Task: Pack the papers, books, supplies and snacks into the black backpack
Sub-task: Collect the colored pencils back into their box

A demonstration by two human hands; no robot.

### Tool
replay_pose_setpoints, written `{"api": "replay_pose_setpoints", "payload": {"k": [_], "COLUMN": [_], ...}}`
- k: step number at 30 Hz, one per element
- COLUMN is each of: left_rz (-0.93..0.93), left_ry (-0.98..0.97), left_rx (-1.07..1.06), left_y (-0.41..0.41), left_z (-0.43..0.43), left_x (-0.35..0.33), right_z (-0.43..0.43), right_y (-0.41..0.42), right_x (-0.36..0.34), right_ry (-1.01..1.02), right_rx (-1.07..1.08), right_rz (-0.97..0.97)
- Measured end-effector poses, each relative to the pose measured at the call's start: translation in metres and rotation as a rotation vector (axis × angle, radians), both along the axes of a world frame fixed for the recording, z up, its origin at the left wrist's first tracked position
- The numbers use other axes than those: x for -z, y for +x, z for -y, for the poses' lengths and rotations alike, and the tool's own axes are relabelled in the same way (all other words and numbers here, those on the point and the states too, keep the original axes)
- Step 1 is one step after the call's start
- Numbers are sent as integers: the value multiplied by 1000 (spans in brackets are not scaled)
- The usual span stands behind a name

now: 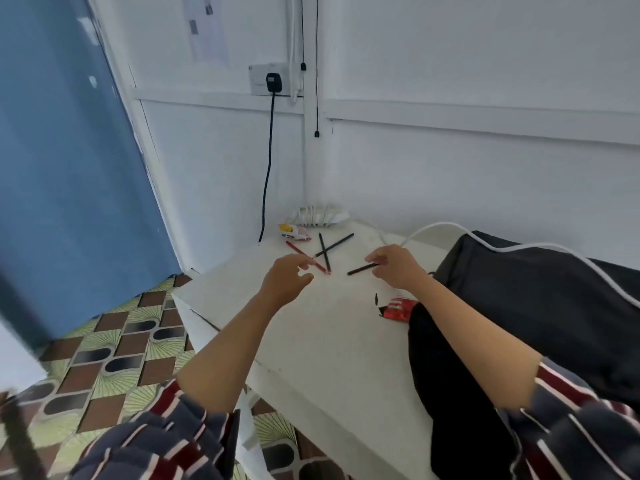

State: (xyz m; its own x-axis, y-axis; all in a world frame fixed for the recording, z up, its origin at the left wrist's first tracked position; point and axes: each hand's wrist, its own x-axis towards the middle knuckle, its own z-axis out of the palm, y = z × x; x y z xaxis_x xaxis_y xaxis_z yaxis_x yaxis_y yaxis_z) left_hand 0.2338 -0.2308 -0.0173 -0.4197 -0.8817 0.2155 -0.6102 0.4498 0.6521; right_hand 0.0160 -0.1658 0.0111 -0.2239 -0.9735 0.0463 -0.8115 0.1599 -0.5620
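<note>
The black backpack (pixel 540 306) lies on the right side of the white table (pixel 311 341). My right hand (pixel 394 266) pinches a black pen (pixel 360 269) just above the tabletop. My left hand (pixel 287 278) hovers with relaxed fingers beside a red pencil (pixel 308 258) that lies across two crossed black pens (pixel 327 252). A red snack packet (pixel 398 308) rests against the backpack's edge. A white and red snack wrapper (pixel 294 233) sits near the far corner.
A white power strip (pixel 320 215) sits at the table's back edge, with a white cable (pixel 519 249) draped over the backpack. A black cord (pixel 268 168) hangs from a wall socket. Patterned floor lies to the left, beside a blue door.
</note>
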Motion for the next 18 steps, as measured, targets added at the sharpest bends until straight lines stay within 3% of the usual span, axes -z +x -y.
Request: {"api": "replay_pose_setpoints", "payload": {"k": [11,18], "left_rz": [85,342], "left_ry": [-31,-157], "left_rx": [141,451], "left_y": [-37,-66], "left_z": [113,160], "left_x": [12,12], "right_z": [81,102], "right_y": [-5,16], "right_x": [31,48], "right_ry": [246,336], "right_rx": [43,176], "right_rz": [-191,-296]}}
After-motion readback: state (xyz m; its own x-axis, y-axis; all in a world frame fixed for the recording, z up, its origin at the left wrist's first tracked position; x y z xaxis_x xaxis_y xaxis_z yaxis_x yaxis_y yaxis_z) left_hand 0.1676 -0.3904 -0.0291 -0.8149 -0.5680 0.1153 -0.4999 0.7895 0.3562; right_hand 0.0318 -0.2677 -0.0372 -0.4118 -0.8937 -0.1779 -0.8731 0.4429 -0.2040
